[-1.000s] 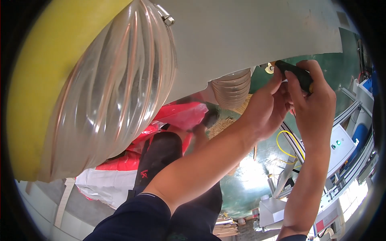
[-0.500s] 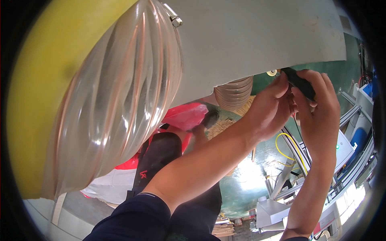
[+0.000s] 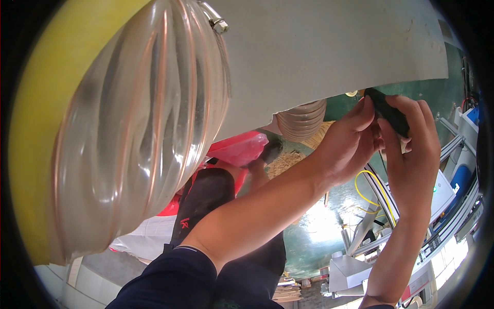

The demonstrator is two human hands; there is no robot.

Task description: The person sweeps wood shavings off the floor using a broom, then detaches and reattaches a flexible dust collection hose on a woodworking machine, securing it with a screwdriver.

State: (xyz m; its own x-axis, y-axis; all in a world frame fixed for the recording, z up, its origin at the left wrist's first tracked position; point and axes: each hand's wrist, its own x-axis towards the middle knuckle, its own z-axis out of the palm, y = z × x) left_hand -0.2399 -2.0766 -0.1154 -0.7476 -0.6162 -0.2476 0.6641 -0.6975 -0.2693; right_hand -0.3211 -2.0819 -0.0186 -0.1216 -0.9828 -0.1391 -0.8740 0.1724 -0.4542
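My right hand grips a dark, elongated object, its fingers and thumb closed around it. What kind of thing it is I cannot make out. Close against it is my left hand, thumb pressed near the object's upper end and fingers curled; anything within that pinch is hidden. Both hands are raised just below the edge of a large grey panel. A small yellowish round part shows at that edge, left of the dark object.
A clear ribbed hose with coppery wire fills the left, its metal clamp at the panel. Another ribbed hose hangs beneath. Machine frames and a yellow cable stand lower right. Red plastic lies below the panel.
The view has shifted slightly, with the big hose sitting a little farther left. Both hands appear slightly farther right and keep their closed grips at the dark object.
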